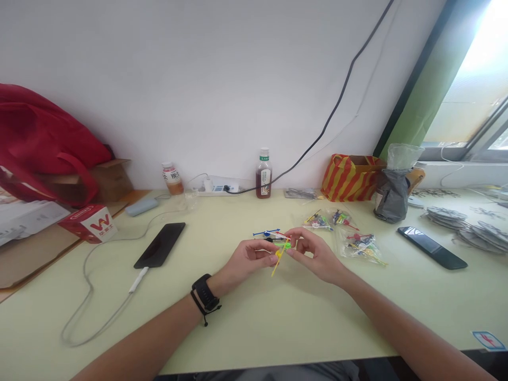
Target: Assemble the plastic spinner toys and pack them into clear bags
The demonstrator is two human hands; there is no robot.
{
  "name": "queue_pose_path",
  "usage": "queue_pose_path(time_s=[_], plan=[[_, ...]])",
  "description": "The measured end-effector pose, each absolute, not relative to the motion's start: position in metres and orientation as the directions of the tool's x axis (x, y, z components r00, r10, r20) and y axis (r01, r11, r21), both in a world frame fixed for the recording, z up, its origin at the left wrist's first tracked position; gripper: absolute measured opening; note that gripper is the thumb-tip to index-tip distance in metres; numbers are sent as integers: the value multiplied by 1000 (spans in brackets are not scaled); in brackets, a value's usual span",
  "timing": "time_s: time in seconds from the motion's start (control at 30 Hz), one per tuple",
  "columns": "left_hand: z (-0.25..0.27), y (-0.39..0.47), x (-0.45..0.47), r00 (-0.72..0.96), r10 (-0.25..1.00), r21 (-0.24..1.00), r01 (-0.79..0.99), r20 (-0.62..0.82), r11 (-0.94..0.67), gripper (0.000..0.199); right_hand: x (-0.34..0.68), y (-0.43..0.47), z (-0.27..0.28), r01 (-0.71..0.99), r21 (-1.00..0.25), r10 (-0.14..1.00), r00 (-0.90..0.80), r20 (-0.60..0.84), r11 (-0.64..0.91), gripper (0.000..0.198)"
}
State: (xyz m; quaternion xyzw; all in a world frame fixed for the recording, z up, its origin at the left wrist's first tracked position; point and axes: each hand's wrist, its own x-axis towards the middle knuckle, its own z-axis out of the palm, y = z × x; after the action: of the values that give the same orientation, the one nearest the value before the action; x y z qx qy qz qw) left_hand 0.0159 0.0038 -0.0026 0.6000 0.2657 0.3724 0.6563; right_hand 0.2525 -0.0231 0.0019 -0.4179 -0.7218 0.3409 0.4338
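My left hand (250, 259) pinches a thin yellow plastic stick with a round hub (278, 255) between thumb and fingers. Opposite it, my right hand (317, 255) has its fingertips closed on a small green plastic piece (287, 245) that touches or nearly touches the yellow one. Whether the two are joined I cannot tell. Just behind my fingers lie a blue stick piece (262, 233) and others in white, red and black, partly hidden by the hands. To the right, clear bags (363, 246) hold more coloured pieces.
A phone (161, 244) on a charging cable lies left, another phone (432, 247) right. Along the wall stand a dark drink bottle (264, 177), a second bottle (172, 179), a power strip (220, 188) and a striped bag (349, 179). Grey discs (448, 218) are stacked far right.
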Motion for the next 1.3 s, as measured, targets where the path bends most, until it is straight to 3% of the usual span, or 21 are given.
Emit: queue_pose_path(time_s=[0.1,0.23,0.37,0.4,0.5,0.6,0.77,0.87,1.03,1.17,1.3], plan=[[-3,5,16,549,829,978,-208,103,17,27,253,-24,1,302,-844,894,-223,390,443,33],[-5,6,15,517,853,977,-208,75,40,35,253,-26,0,299,-820,866,-288,409,487,26],[-6,7,14,476,878,976,-211,62,46,36,250,-31,-2,268,-816,850,-301,434,512,60],[-6,8,14,472,879,976,-214,62,46,35,249,-31,-2,266,-818,851,-298,433,510,61],[-6,9,14,456,887,974,-222,67,40,34,250,-31,-2,263,-825,839,-386,385,500,22],[-6,10,14,429,901,975,-220,61,39,34,253,-29,2,238,-837,812,-471,343,492,55],[-6,10,15,425,903,974,-224,59,42,35,256,-26,6,322,-808,836,-429,341,494,49],[-6,10,16,406,912,971,-235,59,42,36,255,-23,2,452,-729,853,-353,383,514,35],[-5,12,14,381,923,971,-238,58,38,36,262,-14,-11,610,-516,785,-333,523,602,10],[-5,12,13,376,925,971,-234,49,44,34,269,-3,-22,684,-395,768,-398,502,613,21],[-3,10,14,371,928,973,-225,36,53,35,272,5,-31,732,-347,781,-397,482,587,19]])
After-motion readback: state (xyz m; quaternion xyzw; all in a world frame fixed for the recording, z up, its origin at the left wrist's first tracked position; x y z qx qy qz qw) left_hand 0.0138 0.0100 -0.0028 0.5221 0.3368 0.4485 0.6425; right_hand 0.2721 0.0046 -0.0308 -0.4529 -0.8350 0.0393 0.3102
